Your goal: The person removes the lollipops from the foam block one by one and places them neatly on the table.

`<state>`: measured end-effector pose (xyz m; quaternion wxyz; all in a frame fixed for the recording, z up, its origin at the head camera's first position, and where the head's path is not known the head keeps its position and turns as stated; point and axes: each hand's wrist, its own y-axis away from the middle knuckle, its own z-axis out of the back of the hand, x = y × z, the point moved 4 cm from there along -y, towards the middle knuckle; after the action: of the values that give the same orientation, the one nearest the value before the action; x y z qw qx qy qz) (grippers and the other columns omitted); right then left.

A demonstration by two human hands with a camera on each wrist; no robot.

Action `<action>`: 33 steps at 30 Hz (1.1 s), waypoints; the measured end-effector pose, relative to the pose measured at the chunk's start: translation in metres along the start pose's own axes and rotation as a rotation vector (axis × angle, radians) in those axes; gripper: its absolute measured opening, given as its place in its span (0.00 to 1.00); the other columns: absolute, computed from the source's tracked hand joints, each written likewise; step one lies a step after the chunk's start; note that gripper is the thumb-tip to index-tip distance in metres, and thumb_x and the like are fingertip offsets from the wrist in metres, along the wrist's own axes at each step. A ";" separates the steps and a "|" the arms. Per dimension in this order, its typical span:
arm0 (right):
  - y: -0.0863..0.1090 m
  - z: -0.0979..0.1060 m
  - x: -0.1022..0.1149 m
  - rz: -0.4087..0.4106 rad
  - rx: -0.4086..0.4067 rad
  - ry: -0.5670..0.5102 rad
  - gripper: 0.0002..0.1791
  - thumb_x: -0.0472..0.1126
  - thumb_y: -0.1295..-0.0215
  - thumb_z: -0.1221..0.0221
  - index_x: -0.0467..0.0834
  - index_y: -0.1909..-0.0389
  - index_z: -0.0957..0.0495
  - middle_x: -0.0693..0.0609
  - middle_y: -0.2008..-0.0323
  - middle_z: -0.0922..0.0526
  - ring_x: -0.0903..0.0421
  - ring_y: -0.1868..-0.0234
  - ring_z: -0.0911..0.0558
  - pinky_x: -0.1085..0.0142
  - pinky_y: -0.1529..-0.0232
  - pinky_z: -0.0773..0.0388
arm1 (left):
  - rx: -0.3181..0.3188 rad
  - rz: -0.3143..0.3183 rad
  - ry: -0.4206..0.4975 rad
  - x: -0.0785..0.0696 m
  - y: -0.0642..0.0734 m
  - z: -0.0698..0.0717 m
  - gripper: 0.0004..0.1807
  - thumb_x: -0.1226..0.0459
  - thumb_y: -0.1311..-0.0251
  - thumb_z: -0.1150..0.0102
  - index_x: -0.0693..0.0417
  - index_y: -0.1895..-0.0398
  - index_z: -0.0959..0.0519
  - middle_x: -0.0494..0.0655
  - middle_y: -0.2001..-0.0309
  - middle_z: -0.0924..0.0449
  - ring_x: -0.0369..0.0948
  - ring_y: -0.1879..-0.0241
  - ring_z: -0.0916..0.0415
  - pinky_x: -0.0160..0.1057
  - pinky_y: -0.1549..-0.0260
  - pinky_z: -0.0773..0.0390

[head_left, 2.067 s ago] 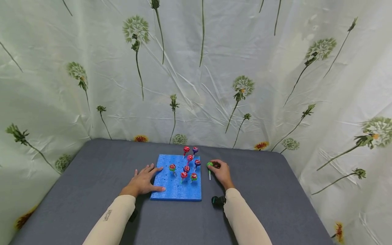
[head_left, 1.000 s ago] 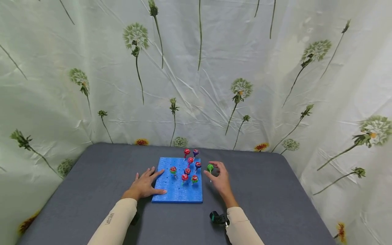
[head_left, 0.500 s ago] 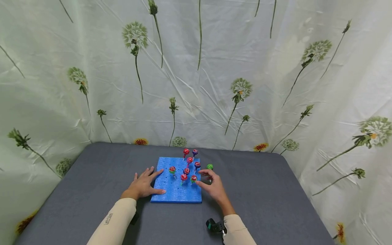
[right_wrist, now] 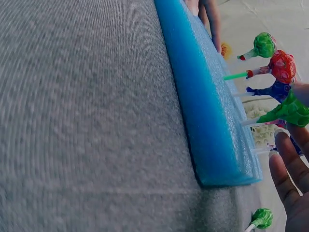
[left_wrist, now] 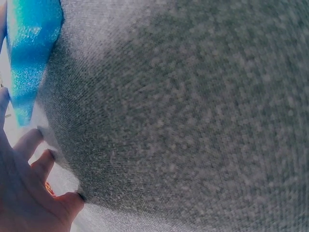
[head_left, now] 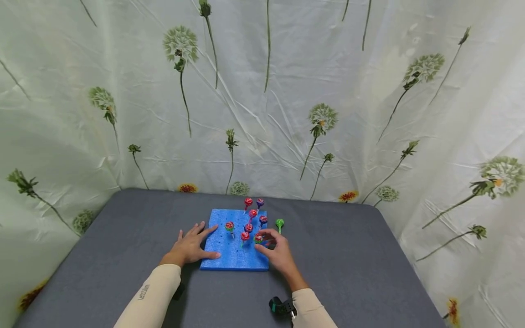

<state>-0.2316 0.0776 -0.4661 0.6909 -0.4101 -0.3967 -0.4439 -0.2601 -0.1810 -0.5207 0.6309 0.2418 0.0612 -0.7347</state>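
My left hand (head_left: 189, 247) lies with spread fingers on the left edge of a blue foam board (head_left: 234, 257); in the left wrist view the fingers (left_wrist: 43, 164) are stretched out. At the board's right edge my right hand (head_left: 280, 255) has thumb and fingertips on either side of a red-and-green lollipop (head_left: 258, 238). From the right wrist view, thumb and finger meet the green wrapper (right_wrist: 289, 112) of this lollipop, and its white stick reaches the foam. Several other lollipops stand in the board, including a red one (head_left: 244, 236) and a purple one (head_left: 263, 219).
A green lollipop (head_left: 280, 223) lies on the grey cloth (head_left: 340, 264) right of the board, behind my right hand. Rows of small holes mark the foam. A flower-printed curtain (head_left: 270, 114) hangs behind the table. A black strap device (head_left: 280, 305) sits at my right wrist.
My right hand let go of the green lollipop on the cloth, then moved left to the red-and-green lollipop on the board, its fingers closing around it. My left hand stayed in place.
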 end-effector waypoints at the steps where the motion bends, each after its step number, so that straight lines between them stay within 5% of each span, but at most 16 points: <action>1: 0.000 -0.001 0.000 0.000 -0.004 0.001 0.17 0.29 0.39 0.38 0.29 0.49 0.26 0.35 0.53 0.21 0.38 0.53 0.23 0.41 0.51 0.26 | -0.002 0.000 0.000 0.000 0.000 0.000 0.55 0.30 0.57 0.37 0.44 0.26 0.41 0.67 0.28 0.51 0.65 0.28 0.57 0.73 0.38 0.65; 33: -0.003 -0.003 0.003 -0.016 -0.041 -0.011 0.13 0.27 0.42 0.36 0.30 0.55 0.22 0.35 0.57 0.19 0.38 0.55 0.21 0.40 0.53 0.25 | 0.008 0.001 0.028 0.001 0.000 0.000 0.55 0.31 0.57 0.37 0.45 0.26 0.41 0.66 0.27 0.52 0.64 0.28 0.59 0.72 0.37 0.67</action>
<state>-0.2332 0.0732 -0.4635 0.6766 -0.4235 -0.3945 -0.4553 -0.2598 -0.1820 -0.5209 0.6294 0.2546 0.0671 -0.7311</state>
